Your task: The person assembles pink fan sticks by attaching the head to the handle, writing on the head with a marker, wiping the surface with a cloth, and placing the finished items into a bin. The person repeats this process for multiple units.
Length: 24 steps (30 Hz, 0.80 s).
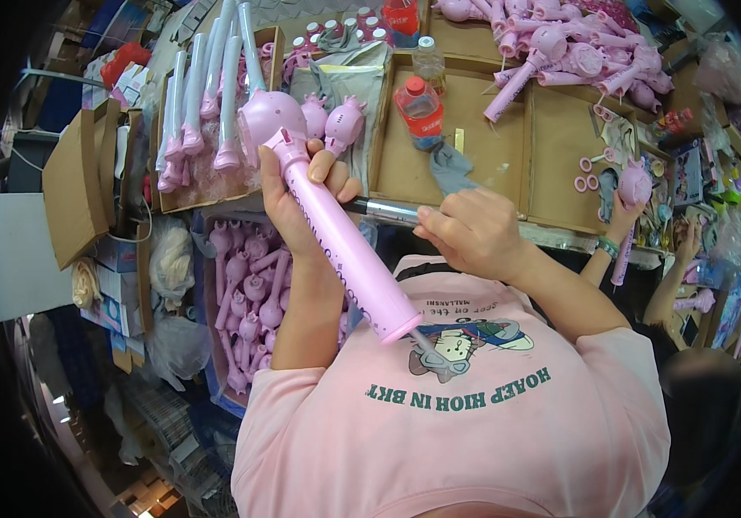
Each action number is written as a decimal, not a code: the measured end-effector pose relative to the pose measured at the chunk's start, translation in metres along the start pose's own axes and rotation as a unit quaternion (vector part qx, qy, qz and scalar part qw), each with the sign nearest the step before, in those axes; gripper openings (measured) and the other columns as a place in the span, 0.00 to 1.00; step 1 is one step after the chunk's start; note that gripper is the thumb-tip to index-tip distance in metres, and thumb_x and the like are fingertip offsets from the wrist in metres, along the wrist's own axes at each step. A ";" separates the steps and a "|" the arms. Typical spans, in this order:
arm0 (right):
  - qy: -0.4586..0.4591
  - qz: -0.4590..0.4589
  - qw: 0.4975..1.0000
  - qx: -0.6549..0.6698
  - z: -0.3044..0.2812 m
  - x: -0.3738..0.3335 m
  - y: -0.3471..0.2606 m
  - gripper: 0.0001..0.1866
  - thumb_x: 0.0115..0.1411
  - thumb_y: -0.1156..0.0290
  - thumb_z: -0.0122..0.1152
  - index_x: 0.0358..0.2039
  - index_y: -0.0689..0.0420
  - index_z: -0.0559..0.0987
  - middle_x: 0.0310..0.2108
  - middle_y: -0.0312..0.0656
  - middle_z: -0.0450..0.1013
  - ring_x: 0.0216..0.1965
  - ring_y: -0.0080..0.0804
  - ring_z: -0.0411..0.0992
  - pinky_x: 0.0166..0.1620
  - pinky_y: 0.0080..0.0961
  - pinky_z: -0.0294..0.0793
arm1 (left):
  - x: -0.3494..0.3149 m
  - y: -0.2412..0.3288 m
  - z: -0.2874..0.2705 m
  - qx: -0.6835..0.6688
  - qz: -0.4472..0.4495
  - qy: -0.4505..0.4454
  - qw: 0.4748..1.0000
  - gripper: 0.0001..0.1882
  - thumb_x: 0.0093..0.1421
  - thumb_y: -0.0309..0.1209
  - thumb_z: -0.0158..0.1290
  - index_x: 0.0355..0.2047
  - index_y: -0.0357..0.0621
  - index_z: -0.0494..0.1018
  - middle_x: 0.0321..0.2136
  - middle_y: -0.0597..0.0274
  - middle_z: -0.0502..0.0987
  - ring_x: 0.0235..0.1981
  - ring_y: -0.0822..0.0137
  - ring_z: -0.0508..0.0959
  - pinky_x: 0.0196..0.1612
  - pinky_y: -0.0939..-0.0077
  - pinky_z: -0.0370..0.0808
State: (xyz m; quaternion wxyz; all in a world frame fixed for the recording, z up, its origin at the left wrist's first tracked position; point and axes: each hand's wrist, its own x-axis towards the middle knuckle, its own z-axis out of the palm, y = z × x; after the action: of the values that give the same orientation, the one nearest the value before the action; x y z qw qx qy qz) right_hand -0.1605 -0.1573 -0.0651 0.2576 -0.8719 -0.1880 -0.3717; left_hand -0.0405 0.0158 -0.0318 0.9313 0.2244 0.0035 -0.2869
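My left hand (288, 203) is wrapped round the neck of a pink plastic toy wand (336, 242), just below its round head. The wand slants down toward my chest, with dark printing along its tube. By its lower end a thin grey translucent piece (426, 345) shows; I cannot tell if it is joined to the wand. In my closed right hand (474, 229) is a silver pen-shaped tool (387, 210) with a dark tip. That tip points at the upper tube by my left fingers; whether it touches is unclear.
At left, a cardboard box (274, 69) holds wands with pale tubes; more pink wands (249, 293) fill a bin below it. A red-capped bottle (420, 110) and grey cloth (452, 168) lie in a shallow tray (500, 164). Wands (560, 56) pile up beyond; a co-worker's hand (625, 211) is at right.
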 end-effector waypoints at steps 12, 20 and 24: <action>-0.027 -0.057 0.998 -0.031 -0.014 -0.017 0.005 0.08 0.49 0.69 0.61 0.32 0.48 0.75 0.20 0.31 0.60 0.19 0.23 0.62 0.20 0.21 0.57 | -0.026 -0.008 0.014 0.006 -0.077 0.109 0.991 0.25 0.63 0.55 0.43 0.30 0.43 0.68 0.19 0.67 0.66 0.22 0.70 0.65 0.36 0.70 0.68; -0.029 -0.054 0.998 0.028 -0.003 -0.027 -0.012 0.09 0.49 0.70 0.61 0.32 0.50 0.73 0.19 0.32 0.59 0.18 0.23 0.61 0.18 0.21 0.58 | -0.026 -0.012 0.009 -0.015 -0.056 -0.005 0.998 0.23 0.61 0.52 0.46 0.21 0.47 0.61 0.12 0.72 0.54 0.13 0.76 0.51 0.21 0.80 0.55; 0.048 -0.024 0.994 0.095 0.003 -0.030 -0.020 0.08 0.50 0.71 0.62 0.30 0.52 0.74 0.17 0.33 0.60 0.14 0.24 0.62 0.16 0.22 0.58 | -0.030 -0.015 0.009 -0.010 -0.055 -0.027 0.998 0.26 0.61 0.56 0.42 0.21 0.47 0.61 0.11 0.72 0.52 0.12 0.75 0.50 0.19 0.77 0.52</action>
State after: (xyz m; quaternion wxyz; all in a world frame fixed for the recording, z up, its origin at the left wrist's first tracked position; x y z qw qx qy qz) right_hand -0.1887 -0.1433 -0.0828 0.3387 -0.8200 -0.2305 -0.3996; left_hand -0.0747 0.0174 -0.0256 0.9162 0.2067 -0.0065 -0.3432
